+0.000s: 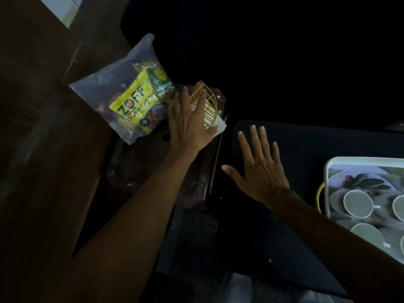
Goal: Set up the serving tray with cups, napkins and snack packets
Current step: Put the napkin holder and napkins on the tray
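Observation:
A clear plastic bag of snack packets, one yellow and marked ZOFF, lies on the far end of a dark brown tray. Beside it stands a yellow wire napkin holder with white napkins in it. My left hand lies on the holder's near side, fingers spread over the wire and napkins. My right hand hovers flat and empty over a black surface, fingers apart. At the right edge a white serving tray with a printed picture carries several upturned white cups.
A dark wooden surface fills the left side. The black table top runs under the white tray. A yellow wire piece shows at the white tray's left edge. The scene is dim, and the far area is black.

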Motion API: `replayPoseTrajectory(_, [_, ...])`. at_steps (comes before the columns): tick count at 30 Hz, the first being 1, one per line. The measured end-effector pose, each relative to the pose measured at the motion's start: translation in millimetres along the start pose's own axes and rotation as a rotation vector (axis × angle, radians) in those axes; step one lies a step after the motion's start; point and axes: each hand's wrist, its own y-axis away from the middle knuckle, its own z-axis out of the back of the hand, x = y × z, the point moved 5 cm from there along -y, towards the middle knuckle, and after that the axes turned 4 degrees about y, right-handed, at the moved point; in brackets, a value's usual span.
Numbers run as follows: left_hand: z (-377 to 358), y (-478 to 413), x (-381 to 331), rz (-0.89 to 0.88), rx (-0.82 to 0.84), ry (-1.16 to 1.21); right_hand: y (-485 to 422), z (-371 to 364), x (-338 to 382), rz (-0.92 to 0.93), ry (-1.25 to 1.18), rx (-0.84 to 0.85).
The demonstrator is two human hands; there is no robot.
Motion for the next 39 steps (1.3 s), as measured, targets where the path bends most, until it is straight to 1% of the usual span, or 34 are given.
replayPoseTrajectory(3, [-7,-14,6,0.032,0.013,-0.018,0,0,-1,-0.020,-0.024,-0.001])
replayPoseTrajectory(6, [-7,-20,11,0.024,-0.022,-0.020,2,0,-3,-0.032,-0.041,-0.001])
replayPoseTrajectory(9, [-1,-21,14,0.001,-0.075,0.042,4,0,-4,-0.044,-0.060,0.011])
replayPoseTrajectory(12, [6,-19,19,0.019,-0.101,0.090,3,4,-4,-0.037,-0.084,-0.008])
replayPoseTrajectory(14, [12,-14,23,0.028,-0.146,0.163,1,7,-4,-0.031,-0.092,-0.021])
replayPoseTrajectory(18, [26,4,29,0.026,-0.292,0.332,-1,13,-5,-0.029,-0.124,-0.030])
replayPoseTrajectory(20, [28,14,35,0.076,-0.330,0.435,0,18,-6,-0.041,-0.185,-0.049])
replayPoseTrajectory(22, [29,25,41,0.160,-0.347,0.601,2,24,-4,-0.048,-0.316,-0.075])
replayPoseTrajectory(24, [27,39,43,0.229,-0.329,0.817,3,32,-2,-0.063,-0.539,-0.107])
replayPoseTrajectory(27, [20,63,31,0.327,-0.268,1.115,5,45,-4,-0.137,-0.873,-0.156])
replayPoseTrajectory(30, [11,86,3,0.424,-0.209,1.348,13,54,-5,-0.170,-1.081,-0.108])
replayPoseTrajectory(34, [-4,112,-47,0.400,-0.109,1.435,35,61,-22,-0.148,-1.213,-0.004])
replayPoseTrajectory(36, [-10,126,-74,0.371,-0.077,1.451,52,65,-38,-0.147,-1.200,-0.010])
replayPoseTrajectory(39, [-19,143,-117,0.388,-0.035,1.492,80,69,-74,-0.203,-1.153,-0.050])
